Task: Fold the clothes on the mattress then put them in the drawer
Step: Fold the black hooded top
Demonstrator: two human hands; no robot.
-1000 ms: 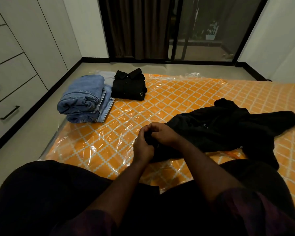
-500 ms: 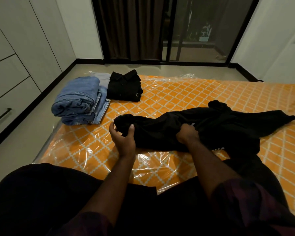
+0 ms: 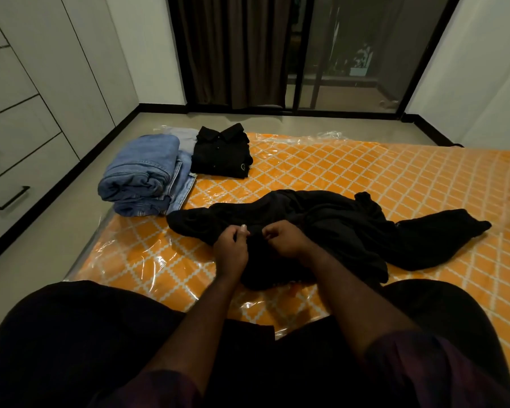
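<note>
Left hand (image 3: 231,245) and right hand (image 3: 286,241) sit close together, both pinching the near edge of the black garment (image 3: 351,228). It lies crumpled on the mattress (image 3: 365,172), long axis left-right, bulk trailing beyond the right hand

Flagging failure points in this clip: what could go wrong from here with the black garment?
1. The black garment lies bunched, and the left hand and right hand pinch it close together, so a fold may come out crooked.
2. The plastic cover looks slick; cloth may slide.
3. Its end lies near the folded jeans; spreading could nudge them.
</note>
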